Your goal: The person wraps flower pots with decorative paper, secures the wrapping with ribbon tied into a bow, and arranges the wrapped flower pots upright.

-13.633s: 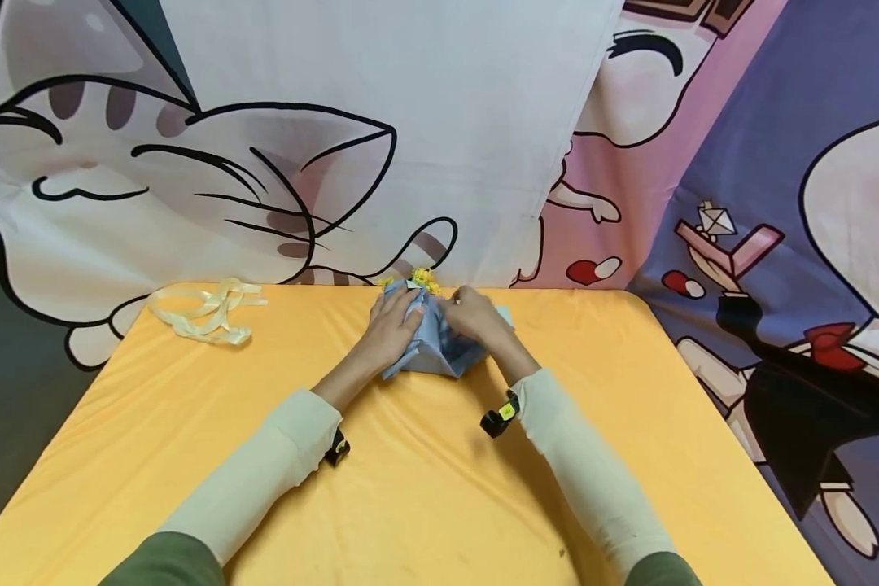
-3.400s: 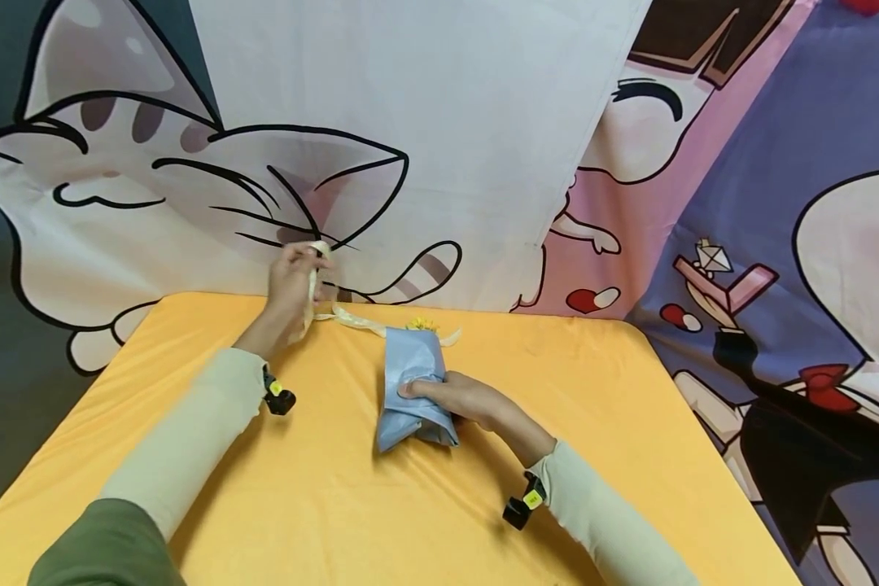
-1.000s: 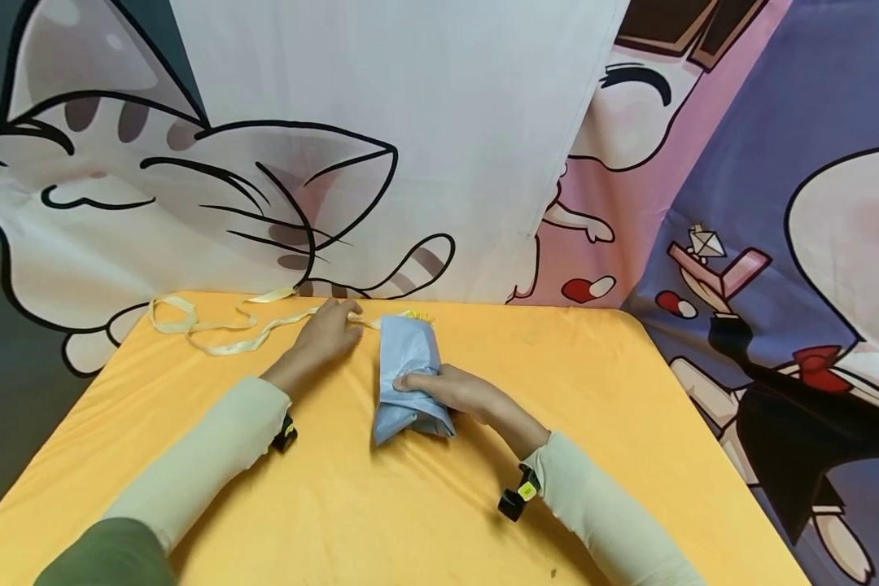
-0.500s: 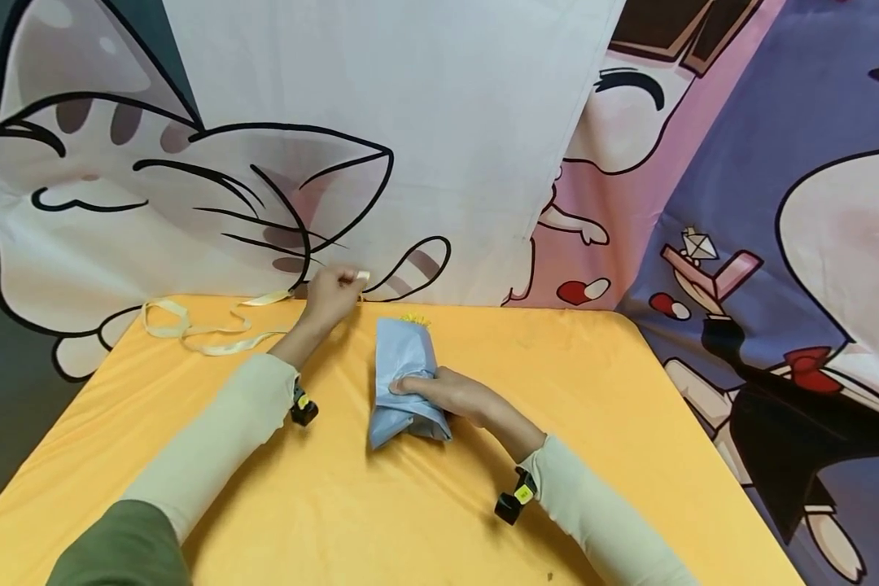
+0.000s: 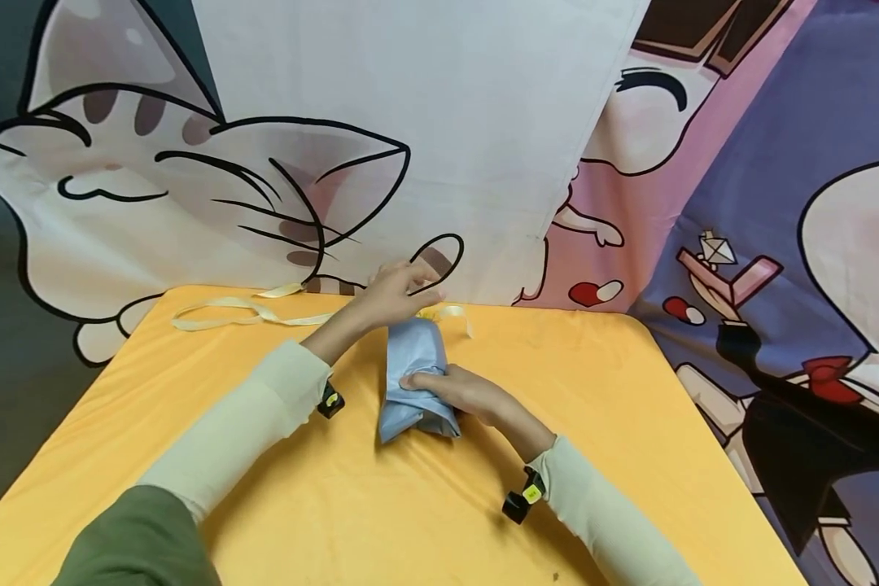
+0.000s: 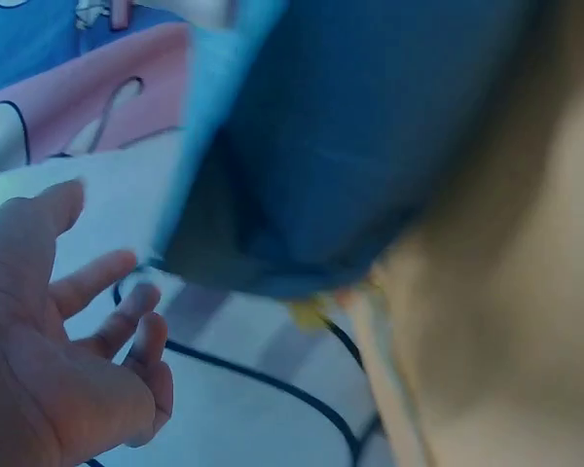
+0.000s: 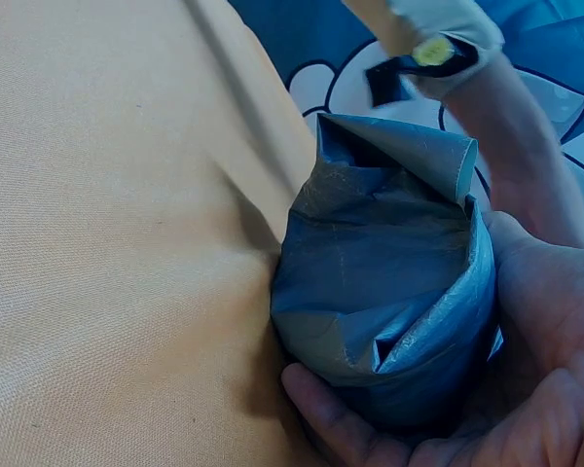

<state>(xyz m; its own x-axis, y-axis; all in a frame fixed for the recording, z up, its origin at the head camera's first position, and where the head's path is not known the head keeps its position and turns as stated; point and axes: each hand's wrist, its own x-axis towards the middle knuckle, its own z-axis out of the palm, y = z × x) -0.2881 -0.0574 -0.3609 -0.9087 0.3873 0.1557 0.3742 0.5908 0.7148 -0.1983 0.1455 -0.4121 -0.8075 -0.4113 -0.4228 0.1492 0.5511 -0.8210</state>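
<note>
A small bouquet [image 5: 416,346] in blue wrapping paper lies on the yellow cloth, its yellow flowers [image 6: 309,313] at the far end. My right hand [image 5: 472,395] grips its lower part, thumb on top and fingers beneath. In the right wrist view the folded bottom of the blue wrapping [image 7: 389,263] faces the camera. Beyond the flower end hovers my left hand [image 5: 395,293]; in the left wrist view its fingers [image 6: 102,282] are loosely bent with nothing between them. A pale yellow ribbon [image 5: 256,309] runs from the left behind the bouquet, with a short end showing on its right.
The yellow cloth-covered table [image 5: 322,496] ends at a backdrop [image 5: 498,146] printed with cartoon figures, close behind the bouquet's flower end. Loops of the ribbon lie along the back left edge.
Earlier both hands worked at the wrapping; then the right held the bouquet low while the left handled the ribbon. The left hand has moved right, and a ribbon end now shows right of the bouquet.
</note>
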